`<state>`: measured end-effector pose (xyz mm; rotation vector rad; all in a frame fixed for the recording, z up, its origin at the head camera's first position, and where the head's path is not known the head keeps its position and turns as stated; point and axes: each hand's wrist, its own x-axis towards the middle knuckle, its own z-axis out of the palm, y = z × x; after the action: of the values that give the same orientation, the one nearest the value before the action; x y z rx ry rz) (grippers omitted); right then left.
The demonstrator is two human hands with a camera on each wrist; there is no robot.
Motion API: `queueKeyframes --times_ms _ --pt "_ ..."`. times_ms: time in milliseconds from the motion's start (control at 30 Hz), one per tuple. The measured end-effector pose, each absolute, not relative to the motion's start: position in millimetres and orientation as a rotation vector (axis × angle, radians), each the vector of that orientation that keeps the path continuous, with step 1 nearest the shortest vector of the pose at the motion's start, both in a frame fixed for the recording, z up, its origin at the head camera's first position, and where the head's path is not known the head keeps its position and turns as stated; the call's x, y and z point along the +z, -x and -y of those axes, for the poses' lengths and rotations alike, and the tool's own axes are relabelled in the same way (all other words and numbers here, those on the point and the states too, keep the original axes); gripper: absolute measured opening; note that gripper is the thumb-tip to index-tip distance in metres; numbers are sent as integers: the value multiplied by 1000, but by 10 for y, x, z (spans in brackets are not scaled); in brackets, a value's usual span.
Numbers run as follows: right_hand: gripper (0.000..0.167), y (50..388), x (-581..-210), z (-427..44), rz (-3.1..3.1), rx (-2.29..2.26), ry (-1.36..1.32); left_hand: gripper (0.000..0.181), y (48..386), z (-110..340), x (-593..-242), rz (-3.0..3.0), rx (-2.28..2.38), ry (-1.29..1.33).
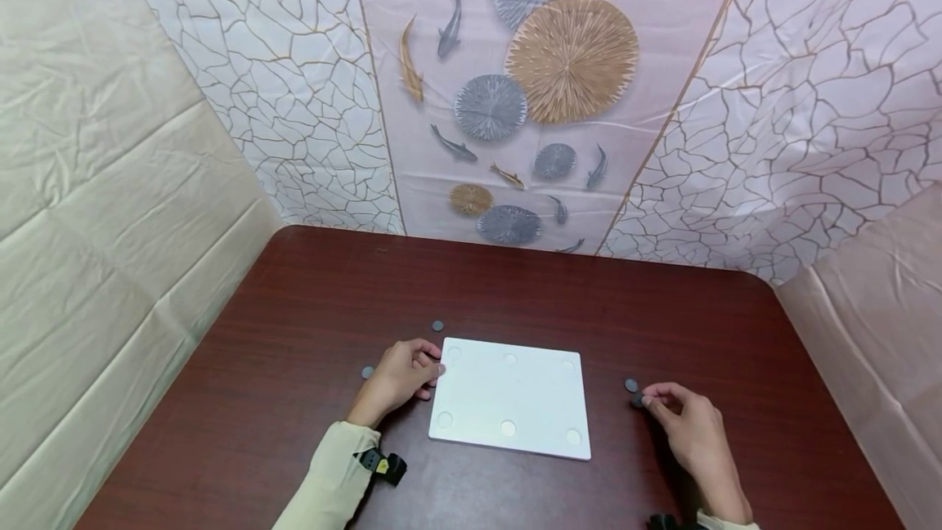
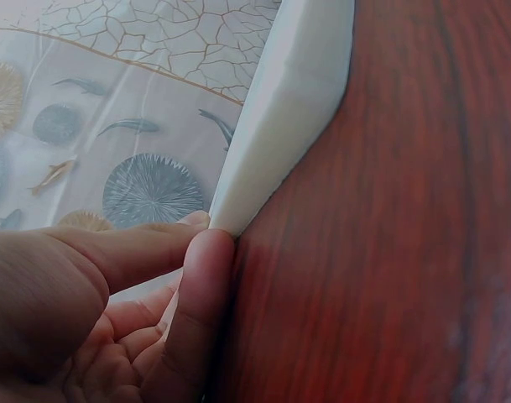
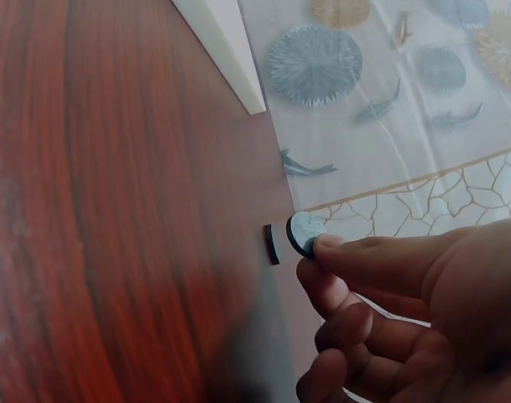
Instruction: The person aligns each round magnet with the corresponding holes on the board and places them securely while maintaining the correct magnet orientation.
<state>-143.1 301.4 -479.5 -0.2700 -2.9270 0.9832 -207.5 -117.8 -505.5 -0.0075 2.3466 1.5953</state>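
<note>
- My right hand (image 1: 690, 424) pinches one dark-rimmed disc (image 3: 307, 228) between thumb and forefinger, the other fingers curled loosely below; it shows tilted up, with its pale face partly bared
- That disc sits off the right side of the white board (image 1: 508, 395), well apart from it, so any travel between the two should be low and unhurried
- A second disc (image 1: 630, 384) lies on the table (image 1: 515, 301) just beside the one I hold; I'd lift away from it first, so that I don't nudge it along the wood
- I judge this step to be a clean pick-up: squeeze only lightly at the rim, since a thin disc can flip or shoot out under a hard pinch
- If it tilts too far, I'd roll it level between thumb and finger before lowering it onto anything
- My left hand (image 1: 397, 375) grips the board's left edge with thumb and forefinger; the board lies flat on the table and wants only gentle steadying, as pulling could slide it or raise that side
- Two more discs lie over on my left, one (image 1: 437, 325) beyond the board's far left corner, the other (image 1: 367, 372) close by my left hand, so I'd mind that wrist
- The board's six shallow round recesses, such as the near middle one (image 1: 508, 428), look bare; I'd leave their rims uncovered by my fingers
</note>
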Motion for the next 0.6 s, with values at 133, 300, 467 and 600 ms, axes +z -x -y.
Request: queueKeyframes --times_ms 133,300,467,600 --pt "7 1431 -4801 -2981 2898 973 219 21 2074 1176 -5057 -2348 1593 6" --pt "7 1447 -4793 -2935 2884 965 166 21 2069 1174 -5052 -2350 1596 10" --pt "9 1451 -4768 -2905 2892 994 150 21 2071 1171 -5053 -2354 1595 8" --pt "11 1450 -4742 -2885 2887 1032 140 21 2073 1170 -5054 -2350 1595 10"
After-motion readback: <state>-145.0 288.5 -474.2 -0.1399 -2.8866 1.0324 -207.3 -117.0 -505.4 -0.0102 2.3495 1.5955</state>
